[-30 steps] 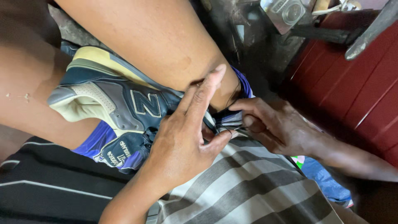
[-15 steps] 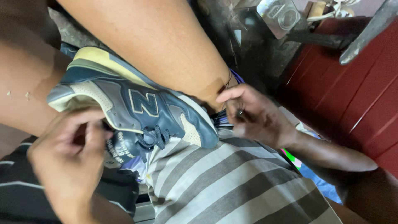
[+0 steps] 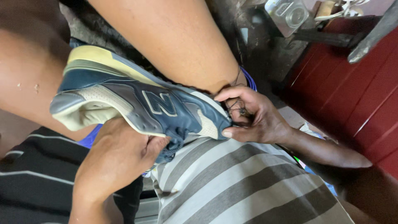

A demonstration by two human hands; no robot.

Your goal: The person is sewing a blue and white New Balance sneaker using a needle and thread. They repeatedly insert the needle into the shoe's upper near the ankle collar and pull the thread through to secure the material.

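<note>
While the left hand (image 3: 118, 159) gripped the shoe (image 3: 137, 105) from below, the right hand (image 3: 253, 118) pinched a dark thread (image 3: 237, 103) at its right end.

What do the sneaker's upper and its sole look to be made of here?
The sneaker's upper looks like navy suede or synthetic leather: matte, with stitched panels, and a perforated cream toe patch. The sole looks like foam or rubber, yellowed and dull, with moulded ridges. The left hand grips the sneaker from below, and the right hand pinches a dark thread at its heel.

navy and grey sneaker (image 3: 141, 103) with yellowed sole, grey-striped shorts (image 3: 232, 182), red panel (image 3: 356, 91)
</note>
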